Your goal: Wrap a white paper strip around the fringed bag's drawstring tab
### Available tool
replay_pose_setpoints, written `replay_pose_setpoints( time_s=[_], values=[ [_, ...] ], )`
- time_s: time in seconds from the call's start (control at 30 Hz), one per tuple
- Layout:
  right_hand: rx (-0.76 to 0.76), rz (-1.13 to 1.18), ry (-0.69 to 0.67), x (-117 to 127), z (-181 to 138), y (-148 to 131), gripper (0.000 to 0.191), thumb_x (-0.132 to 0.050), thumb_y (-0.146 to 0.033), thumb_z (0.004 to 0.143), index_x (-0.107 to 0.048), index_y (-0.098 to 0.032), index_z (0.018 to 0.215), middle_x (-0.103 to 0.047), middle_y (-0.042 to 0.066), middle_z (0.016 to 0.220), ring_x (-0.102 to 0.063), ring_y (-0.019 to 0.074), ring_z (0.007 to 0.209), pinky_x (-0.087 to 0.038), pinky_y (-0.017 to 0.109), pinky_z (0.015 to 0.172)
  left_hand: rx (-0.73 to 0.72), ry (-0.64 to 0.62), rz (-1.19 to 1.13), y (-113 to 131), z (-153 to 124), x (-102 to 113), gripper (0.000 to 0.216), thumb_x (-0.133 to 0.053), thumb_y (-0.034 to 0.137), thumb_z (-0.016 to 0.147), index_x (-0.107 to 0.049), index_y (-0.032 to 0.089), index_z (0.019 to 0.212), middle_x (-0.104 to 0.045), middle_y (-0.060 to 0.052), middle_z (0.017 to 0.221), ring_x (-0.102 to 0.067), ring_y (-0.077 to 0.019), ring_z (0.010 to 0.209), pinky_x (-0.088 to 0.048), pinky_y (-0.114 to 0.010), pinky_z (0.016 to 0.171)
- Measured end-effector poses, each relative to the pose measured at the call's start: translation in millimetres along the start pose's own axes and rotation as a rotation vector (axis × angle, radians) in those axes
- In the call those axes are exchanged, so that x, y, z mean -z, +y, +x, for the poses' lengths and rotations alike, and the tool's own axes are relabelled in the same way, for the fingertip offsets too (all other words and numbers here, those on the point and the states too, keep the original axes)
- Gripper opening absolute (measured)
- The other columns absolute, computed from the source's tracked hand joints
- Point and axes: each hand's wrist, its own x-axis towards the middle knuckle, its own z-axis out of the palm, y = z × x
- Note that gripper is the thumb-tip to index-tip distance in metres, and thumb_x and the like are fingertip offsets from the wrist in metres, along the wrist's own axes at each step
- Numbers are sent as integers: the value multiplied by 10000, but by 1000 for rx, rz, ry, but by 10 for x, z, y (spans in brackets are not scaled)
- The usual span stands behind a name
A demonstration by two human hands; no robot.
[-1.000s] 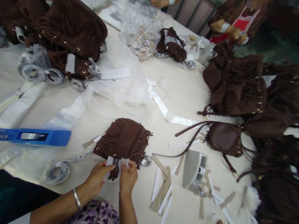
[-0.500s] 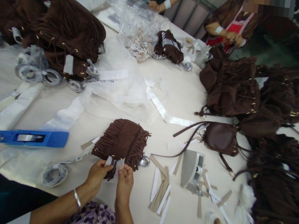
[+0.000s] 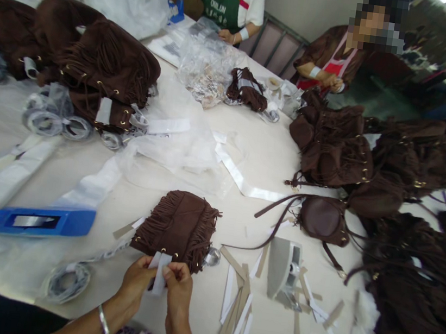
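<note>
- Brown suede fills the head view: a fringed bag [image 3: 176,226] lies flat on the cream table [image 3: 275,141], its lower edge just beyond the person's hands.
- The left hand [image 3: 134,282], with a bangle [image 3: 103,324] on its wrist, and the right hand [image 3: 179,288] meet at that edge. Both pinch a white strip [image 3: 160,276] between thumb and fingertips, and the strip stands upright against the bag's dark tab.
- A second ago the strip was spread wide between the two thumbs. Now it is folded narrow and the hands have closed until they touch, so it seems wrapped round the tab. The bag has stayed put.
- Just right of the hands lie loose paper strips [image 3: 239,300] and a grey dispenser [image 3: 282,260]. To the left are a blue box [image 3: 25,219] and a coiled band [image 3: 66,280].
- Across the table a co-worker's hand [image 3: 226,36] rests by clear plastic packets, and more brown bags [image 3: 332,148] are heaped to the right.
</note>
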Motion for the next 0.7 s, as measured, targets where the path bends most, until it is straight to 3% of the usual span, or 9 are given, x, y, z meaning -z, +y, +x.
replay_pose_setpoints(
  time_s=[0.2,0.37,0.57,0.7],
  values=[
    [45,-113,35,-17,44,57,228,-735,-346,653,-581,-189,715,-583,-30,608,-505,124,534,-411,230,489,57,-70,-12,46,39,99,290,-744,215,461,-640,162,727,-683,20,592,-623,-191,582,-463,-281,586],
    [61,-251,73,-12,128,109,238,-706,-300,653,-555,-217,819,-594,-38,627,-542,137,522,-413,226,457,118,-164,-65,63,51,155,282,-735,260,506,-656,173,763,-698,9,591,-656,-222,587,-485,-298,579],
    [83,-455,58,-47,122,-44,259,-650,-229,666,-541,-216,901,-596,-37,626,-601,169,570,-443,245,503,-5,-115,-6,128,-72,136,302,-725,329,568,-684,154,812,-735,-20,722,-667,-216,712,-500,-288,668],
    [138,-526,81,-91,101,-66,219,-623,-213,695,-542,-216,898,-601,-34,612,-616,180,578,-451,254,527,-48,-90,36,59,-27,154,329,-760,325,549,-689,144,814,-742,-40,735,-664,-221,700,-497,-292,645]
  ],
)
